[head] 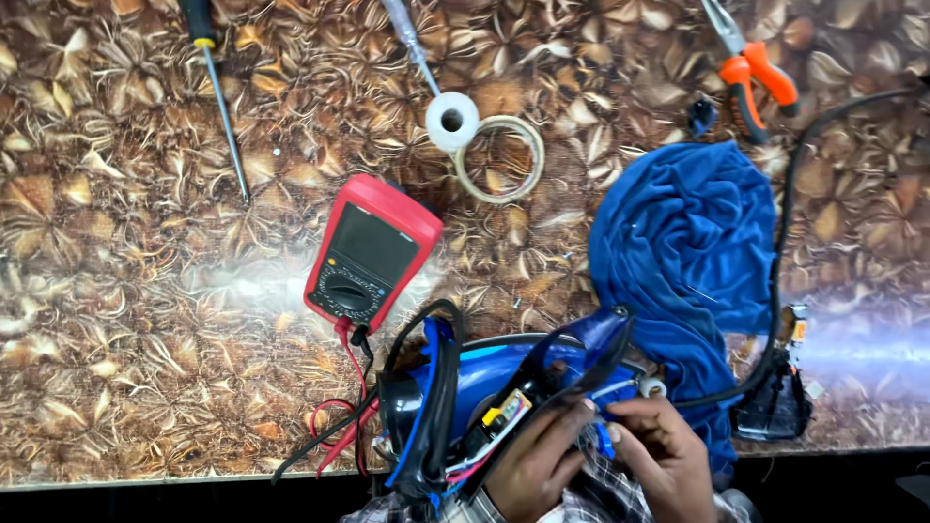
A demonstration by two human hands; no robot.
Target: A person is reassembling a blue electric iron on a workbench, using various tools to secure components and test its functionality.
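Blue iron (484, 373) lies opened at the surface's (126, 320) near edge; we pinch its wiring with both hands, left (538, 465) and right (664, 460), fingers curled, beside a red meter (373, 250).

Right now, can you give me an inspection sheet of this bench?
Surface: glossy brown leaf-patterned tabletop.
Job's things: opened blue clothes iron, wiring exposed, at the near edge.
Clutter: red multimeter, screwdriver, white tape roll, tan tape ring, orange pliers, blue cloth.
Hands: left hand and right hand at the iron's wiring.
Cables: red and black test leads; black cord.
Surroundings: nothing seen.
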